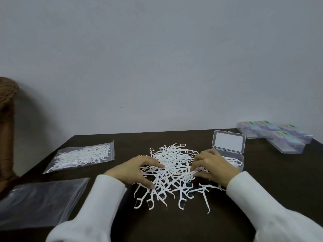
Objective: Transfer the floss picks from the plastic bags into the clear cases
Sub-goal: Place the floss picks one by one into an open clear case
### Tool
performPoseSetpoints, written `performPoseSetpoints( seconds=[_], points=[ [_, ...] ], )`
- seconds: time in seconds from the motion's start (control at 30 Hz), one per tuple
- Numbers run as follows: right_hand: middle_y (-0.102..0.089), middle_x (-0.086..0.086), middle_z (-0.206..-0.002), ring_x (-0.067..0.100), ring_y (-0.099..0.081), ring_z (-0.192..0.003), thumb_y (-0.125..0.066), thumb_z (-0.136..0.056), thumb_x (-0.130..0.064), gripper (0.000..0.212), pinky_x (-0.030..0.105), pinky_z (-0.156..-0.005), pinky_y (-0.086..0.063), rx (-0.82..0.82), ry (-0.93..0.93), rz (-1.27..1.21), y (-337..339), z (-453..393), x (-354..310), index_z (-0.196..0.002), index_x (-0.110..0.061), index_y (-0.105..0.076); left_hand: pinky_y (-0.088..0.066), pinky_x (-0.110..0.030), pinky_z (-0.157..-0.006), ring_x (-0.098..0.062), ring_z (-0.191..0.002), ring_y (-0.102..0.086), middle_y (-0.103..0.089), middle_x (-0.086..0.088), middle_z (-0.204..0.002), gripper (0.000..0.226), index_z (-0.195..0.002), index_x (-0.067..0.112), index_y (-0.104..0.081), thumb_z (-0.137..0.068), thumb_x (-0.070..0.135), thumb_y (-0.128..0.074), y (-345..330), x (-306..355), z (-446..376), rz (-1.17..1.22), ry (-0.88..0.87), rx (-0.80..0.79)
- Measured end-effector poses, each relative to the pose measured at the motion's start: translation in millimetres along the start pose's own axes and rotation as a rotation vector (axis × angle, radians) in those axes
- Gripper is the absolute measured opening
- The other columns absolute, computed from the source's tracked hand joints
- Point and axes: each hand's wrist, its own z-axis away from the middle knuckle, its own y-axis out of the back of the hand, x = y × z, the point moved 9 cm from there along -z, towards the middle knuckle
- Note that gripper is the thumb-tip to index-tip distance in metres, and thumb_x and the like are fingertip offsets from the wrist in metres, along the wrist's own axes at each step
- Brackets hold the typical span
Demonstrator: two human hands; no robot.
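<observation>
A loose heap of white floss picks [172,165] lies on the dark table [272,193] in front of me. My left hand [134,169] rests on the heap's left side, fingers spread over the picks. My right hand [212,165] is on the right side, its curled fingers pinching a few picks. Behind the right hand stands an open clear case [229,145], lid up, with some picks inside. A sealed plastic bag full of picks [82,156] lies at the left. An empty-looking plastic bag [40,199] lies at the near left.
Several closed clear cases with coloured labels [274,135] are grouped at the table's far right corner. A brown woven object [7,119] stands beyond the table's left edge. A plain wall rises behind the table.
</observation>
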Motion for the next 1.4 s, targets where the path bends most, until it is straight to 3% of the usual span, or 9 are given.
performPoseSetpoints(
  seconds=[0.23, 0.33, 0.43, 0.53, 0.63, 0.8, 1.07, 1.23, 1.4],
  points=[
    [-0.067, -0.008, -0.095, 0.011, -0.059, -0.099, -0.063, -0.085, -0.033, 0.015, 0.047, -0.108, -0.023, 0.169, 0.049, 0.042, 17, 2, -11, -0.095, -0.025, -0.070, -0.027, -0.019, -0.101, -0.001, -0.122, -0.040, -0.047, 0.014, -0.131, 0.044, -0.118, 0.039, -0.061, -0.076, 0.034, -0.076, -8, 18, -9, -0.071, -0.048, 0.145],
    [-0.063, -0.018, -0.069, 0.004, -0.063, -0.069, -0.084, -0.061, -0.035, 0.019, 0.047, -0.084, -0.049, 0.232, 0.077, 0.089, 22, 5, -11, -0.071, -0.032, -0.069, -0.037, -0.022, -0.098, -0.002, -0.114, -0.048, -0.053, 0.013, -0.123, 0.035, -0.116, 0.034, -0.064, -0.081, 0.037, -0.071, -3, 21, -9, -0.055, -0.050, 0.228],
    [-0.061, -0.018, -0.066, 0.004, -0.062, -0.065, -0.086, -0.058, -0.034, 0.021, 0.047, -0.080, -0.052, 0.270, 0.052, 0.071, 22, 5, -5, -0.070, -0.033, -0.068, -0.039, -0.024, -0.096, 0.000, -0.107, -0.049, -0.055, 0.013, -0.120, 0.026, -0.115, 0.035, -0.064, -0.091, 0.029, -0.060, 6, 24, -5, -0.076, -0.098, 0.295],
    [-0.063, -0.012, -0.097, 0.007, -0.057, -0.098, -0.060, -0.086, -0.039, 0.017, 0.047, -0.111, -0.022, 0.186, -0.024, 0.069, 22, 4, 0, -0.098, -0.029, -0.068, -0.028, -0.017, -0.097, 0.002, -0.115, -0.039, -0.051, 0.017, -0.127, 0.039, -0.116, 0.039, -0.062, -0.090, 0.011, -0.058, 1, 29, -3, -0.124, -0.154, 0.239],
    [-0.056, -0.014, -0.113, 0.003, -0.044, -0.115, -0.039, -0.095, -0.044, 0.030, 0.031, -0.113, 0.000, 0.109, -0.087, 0.022, 16, 4, 5, -0.113, -0.029, -0.059, -0.027, -0.020, -0.103, -0.002, -0.124, -0.034, -0.045, 0.014, -0.136, 0.045, -0.120, 0.038, -0.061, -0.090, 0.005, -0.055, -11, 36, -6, -0.214, -0.195, 0.180],
    [-0.059, -0.016, -0.104, 0.002, -0.048, -0.108, -0.041, -0.094, -0.043, 0.028, 0.029, -0.112, -0.001, 0.174, -0.148, -0.070, 22, 6, 15, -0.109, -0.029, -0.060, -0.032, -0.025, -0.098, -0.004, -0.119, -0.039, -0.051, 0.013, -0.128, 0.030, -0.112, 0.039, -0.066, -0.088, 0.023, -0.064, -7, 43, -8, -0.343, -0.205, 0.274],
    [-0.056, -0.016, -0.083, 0.006, -0.055, -0.094, -0.050, -0.092, -0.039, 0.021, 0.032, -0.115, -0.006, 0.221, -0.197, -0.242, 30, 8, 20, -0.097, -0.025, -0.064, -0.015, -0.026, -0.106, -0.007, -0.126, -0.031, -0.044, 0.014, -0.131, 0.021, -0.103, 0.037, -0.071, -0.084, 0.039, -0.064, 3, 57, 0, -0.519, -0.245, 0.539],
    [-0.060, -0.017, -0.078, 0.006, -0.057, -0.090, -0.049, -0.094, -0.034, 0.015, 0.029, -0.113, -0.005, 0.221, -0.203, -0.296, 31, 11, 21, -0.086, -0.028, -0.060, -0.029, -0.048, -0.105, -0.016, -0.106, -0.058, -0.064, 0.011, -0.105, 0.019, -0.077, 0.036, -0.075, -0.061, 0.035, -0.085, 9, 61, 4, -0.594, -0.264, 0.626],
    [-0.059, -0.021, -0.077, 0.006, -0.056, -0.092, -0.048, -0.095, -0.028, 0.014, 0.030, -0.114, -0.004, 0.259, -0.232, -0.338, 35, 12, 25, -0.097, -0.024, -0.062, -0.016, -0.061, -0.105, -0.013, -0.102, -0.063, -0.070, 0.016, -0.097, 0.020, -0.074, 0.037, -0.075, -0.057, 0.036, -0.086, 22, 65, 12, -0.596, -0.264, 0.765]
  ],
)
